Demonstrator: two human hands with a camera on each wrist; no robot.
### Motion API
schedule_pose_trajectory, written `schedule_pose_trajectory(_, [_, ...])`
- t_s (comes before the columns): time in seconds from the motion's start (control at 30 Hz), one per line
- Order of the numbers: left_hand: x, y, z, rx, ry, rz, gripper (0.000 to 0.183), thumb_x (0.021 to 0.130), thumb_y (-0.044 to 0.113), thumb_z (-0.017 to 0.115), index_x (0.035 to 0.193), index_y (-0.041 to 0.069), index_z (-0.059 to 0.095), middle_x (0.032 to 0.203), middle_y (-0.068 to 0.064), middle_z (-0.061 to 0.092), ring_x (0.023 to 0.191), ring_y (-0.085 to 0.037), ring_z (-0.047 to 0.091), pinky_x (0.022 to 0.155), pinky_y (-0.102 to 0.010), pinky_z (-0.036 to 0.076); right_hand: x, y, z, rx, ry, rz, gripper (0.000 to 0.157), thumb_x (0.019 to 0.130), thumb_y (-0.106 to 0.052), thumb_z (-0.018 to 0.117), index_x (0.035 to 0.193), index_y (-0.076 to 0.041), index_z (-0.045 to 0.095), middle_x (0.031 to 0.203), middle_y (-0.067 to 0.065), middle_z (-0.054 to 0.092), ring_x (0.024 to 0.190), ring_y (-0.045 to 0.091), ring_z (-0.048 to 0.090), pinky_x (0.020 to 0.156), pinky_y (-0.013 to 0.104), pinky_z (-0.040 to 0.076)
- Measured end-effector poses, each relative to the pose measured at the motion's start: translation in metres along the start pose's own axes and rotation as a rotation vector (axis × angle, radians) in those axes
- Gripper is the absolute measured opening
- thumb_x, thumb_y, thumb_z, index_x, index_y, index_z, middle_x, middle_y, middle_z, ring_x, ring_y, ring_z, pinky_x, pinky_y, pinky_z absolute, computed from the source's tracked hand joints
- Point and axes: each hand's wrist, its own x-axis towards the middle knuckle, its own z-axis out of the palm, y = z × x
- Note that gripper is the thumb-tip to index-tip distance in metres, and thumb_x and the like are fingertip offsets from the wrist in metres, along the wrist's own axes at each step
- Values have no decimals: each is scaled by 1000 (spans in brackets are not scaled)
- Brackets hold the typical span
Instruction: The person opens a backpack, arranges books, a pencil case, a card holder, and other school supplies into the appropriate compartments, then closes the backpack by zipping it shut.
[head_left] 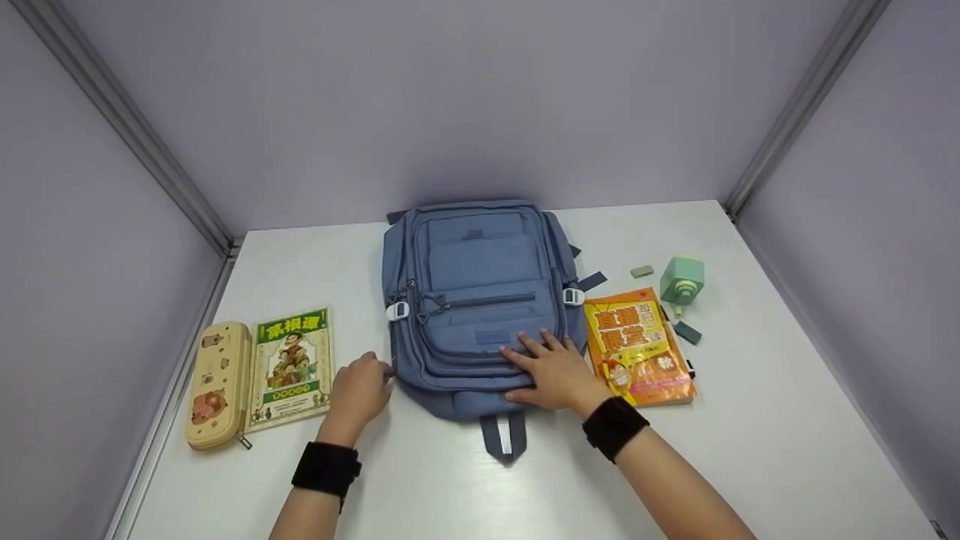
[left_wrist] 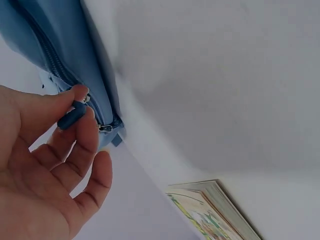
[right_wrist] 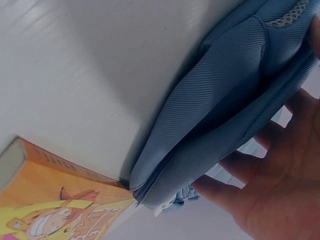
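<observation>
A blue backpack (head_left: 487, 259) lies front side up on the white table, its top handle loop (head_left: 504, 442) toward the person. My left hand (head_left: 361, 390) is at the bag's near left side. In the left wrist view, its thumb and index finger pinch a dark zipper pull (left_wrist: 72, 116) on the side zipper (left_wrist: 50, 57); a second slider (left_wrist: 105, 128) shows close by. My right hand (head_left: 556, 373) rests with spread, straight fingers on the lower right of the bag's front. In the right wrist view, the fingers lie along the bag's edge (right_wrist: 210, 145).
Left of the bag are a green-and-cream book (head_left: 292, 367) and a yellow pencil case (head_left: 217, 386). On the right lie an orange book (head_left: 637, 345), a green box-shaped object (head_left: 682, 279), a small beige block (head_left: 642, 271) and a dark block (head_left: 688, 332). Grey walls (head_left: 480, 97) surround the table.
</observation>
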Motion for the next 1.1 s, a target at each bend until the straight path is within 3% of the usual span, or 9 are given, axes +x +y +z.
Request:
schedule_pose_trajectory(0.17, [-13,6,-11,-138,-133,17,13,86,-1,68,85,7,78,83,-6,70,79,-26,67,70,-45,52,-2,-1,0,13,6,-11,80,87,-73,52,153,-33,34,159,8,28,143,45,21,107,67,21])
schedule_pose_trajectory(0.3, [-20,10,-17,-229,-223,76,18,87,-6,62,81,5,76,74,-2,64,66,-17,55,61,-36,46,-3,-1,0,13,6,-11,80,86,-73,51,154,-33,34,159,8,28,143,45,21,108,66,21])
schedule_pose_trajectory(0.57, [-26,25,-14,-282,-289,241,19,87,-6,61,72,1,70,63,5,50,55,-9,40,51,-27,35,-2,-2,4,-8,1,-7,81,86,-75,48,154,-35,31,159,7,26,143,45,21,108,66,20])
schedule_pose_trajectory(0.8, [-21,42,-15,-269,-329,282,15,86,-5,62,86,-1,77,77,-2,66,65,-12,53,61,-34,48,-1,-2,3,-22,2,-3,82,85,-77,48,154,-35,30,160,7,25,143,45,20,108,66,20])
schedule_pose_trajectory(1.0, [-19,60,-11,-289,-333,331,25,86,-4,60,63,5,64,58,9,41,51,-7,35,49,-26,32,-1,-1,2,-13,6,-11,83,85,-77,49,154,-34,30,160,8,25,143,45,19,108,67,19])
schedule_pose_trajectory(1.1, [-18,71,-8,-310,-320,364,26,87,-3,62,63,6,64,58,11,41,51,-5,35,49,-24,32,-2,0,4,-21,11,-3,84,84,-78,48,154,-35,31,160,7,26,143,44,19,108,66,19])
